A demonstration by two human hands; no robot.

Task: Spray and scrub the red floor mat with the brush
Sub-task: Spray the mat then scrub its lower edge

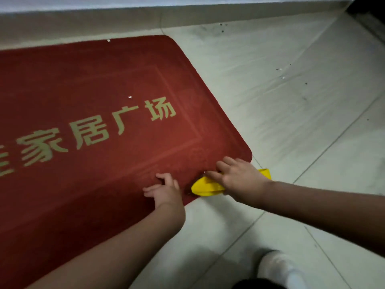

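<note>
A red floor mat with pale printed characters lies on the tiled floor and fills the left of the view. A yellow brush sits on the mat's near right corner, partly over its edge. My right hand lies on top of the brush with its fingers wrapped over it. My left hand rests on the mat just left of the brush, fingers loosely bent, holding nothing. No spray bottle is in view.
Pale floor tiles with dark specks spread to the right. A low wall base runs along the far edge. A white-socked foot stands on the tiles at the bottom right. Small white crumbs lie on the mat.
</note>
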